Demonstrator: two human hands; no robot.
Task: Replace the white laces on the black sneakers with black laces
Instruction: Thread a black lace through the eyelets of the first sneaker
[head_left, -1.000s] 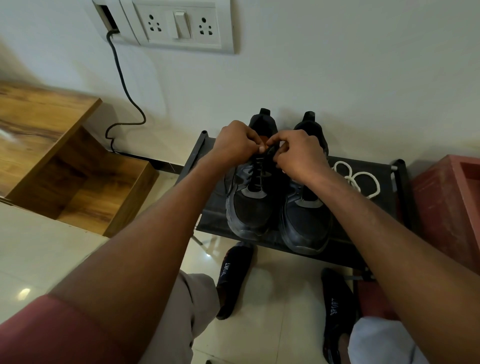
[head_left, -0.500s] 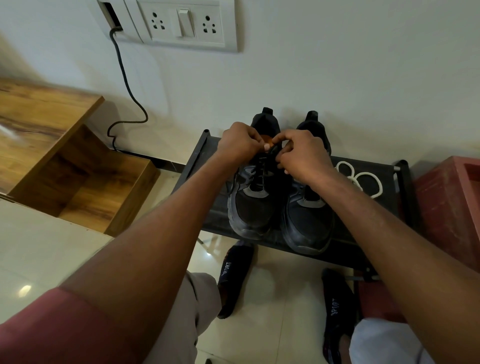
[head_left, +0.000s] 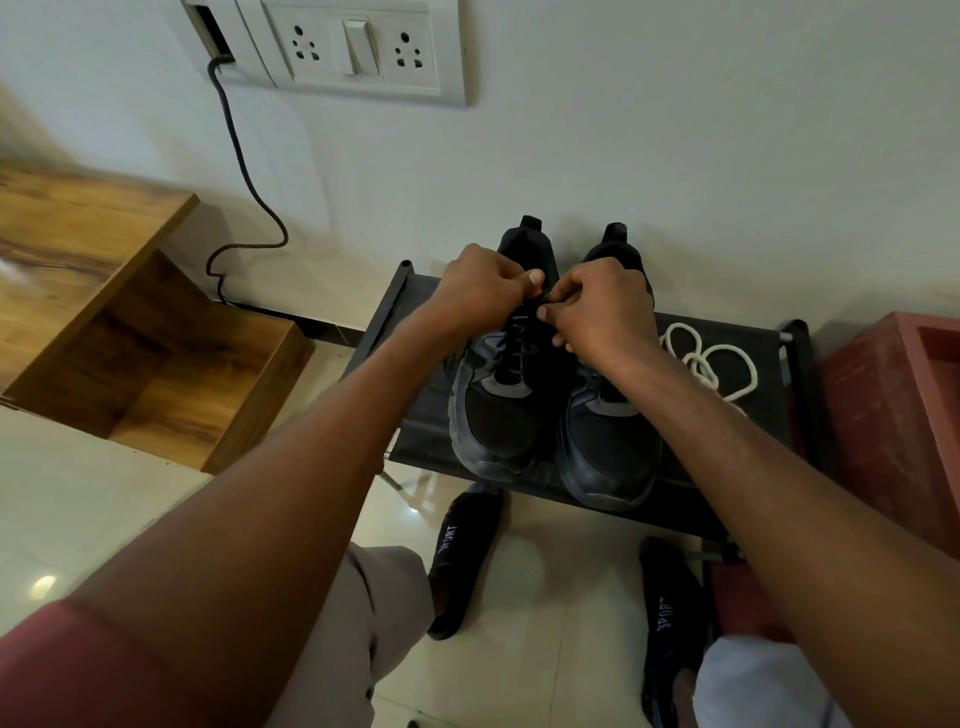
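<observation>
Two black sneakers stand side by side on a low black rack (head_left: 675, 499), toes toward me. The left sneaker (head_left: 498, 415) carries a black lace (head_left: 511, 348) through its eyelets. Both hands meet above its tongue: my left hand (head_left: 488, 291) pinches one end of the black lace and my right hand (head_left: 602, 306) pinches the other end, fingers curled. The right sneaker (head_left: 608, 447) sits partly under my right wrist, so its lacing is hidden. A coiled white lace (head_left: 706, 364) lies on the rack to the right of the shoes.
The rack stands against a white wall with a switch panel (head_left: 363, 52) and a hanging black cable (head_left: 244, 176). A wooden shelf unit (head_left: 130, 338) is at left, a red box (head_left: 904, 415) at right. My feet in black socks (head_left: 462, 561) rest on the tiled floor.
My hands stay at the top of the left sneaker, fingers shifting slightly on the black lace. The view has drifted a little; the shoes have not moved.
</observation>
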